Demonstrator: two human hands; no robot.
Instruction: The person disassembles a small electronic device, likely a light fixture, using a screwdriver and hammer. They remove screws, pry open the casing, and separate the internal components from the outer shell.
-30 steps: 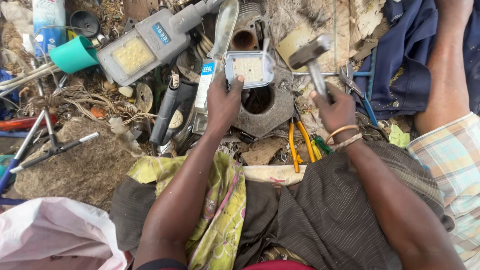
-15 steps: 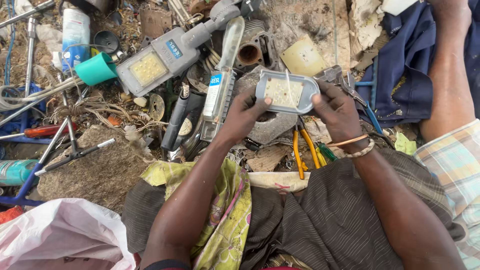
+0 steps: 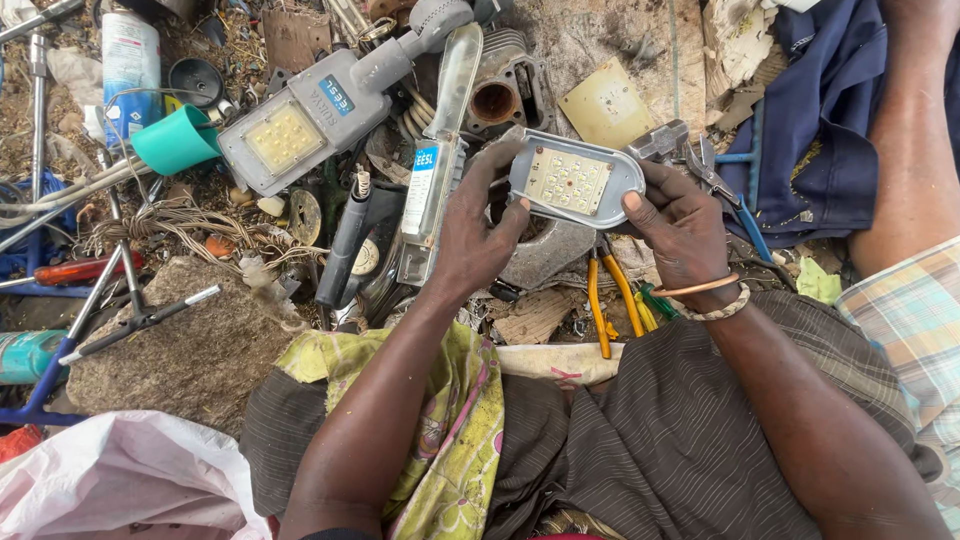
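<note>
Both my hands hold a small grey lamp head (image 3: pixel 575 183) with a pale panel of several small lights facing up. My left hand (image 3: pixel 478 232) grips its left end, thumb on the near rim. My right hand (image 3: pixel 680 225) grips its right end, with a cord and a band on the wrist. A metal hammer (image 3: pixel 668 143) lies on the ground just beyond my right hand. Yellow-handled pliers (image 3: pixel 610 300) lie below the lamp head, near my lap.
A larger grey street lamp (image 3: pixel 320 112) and a long grey lamp (image 3: pixel 437 160) lie at the left of my hands. A teal cup (image 3: pixel 176 142), a spray can (image 3: pixel 130 55), a flat stone (image 3: pixel 190 345), wires and tools crowd the left. Another person's leg (image 3: pixel 915 140) is at right.
My right hand let go of the hammer and took hold of the lamp head's right end. The lamp head moved right and nearer to me, held by both hands.
</note>
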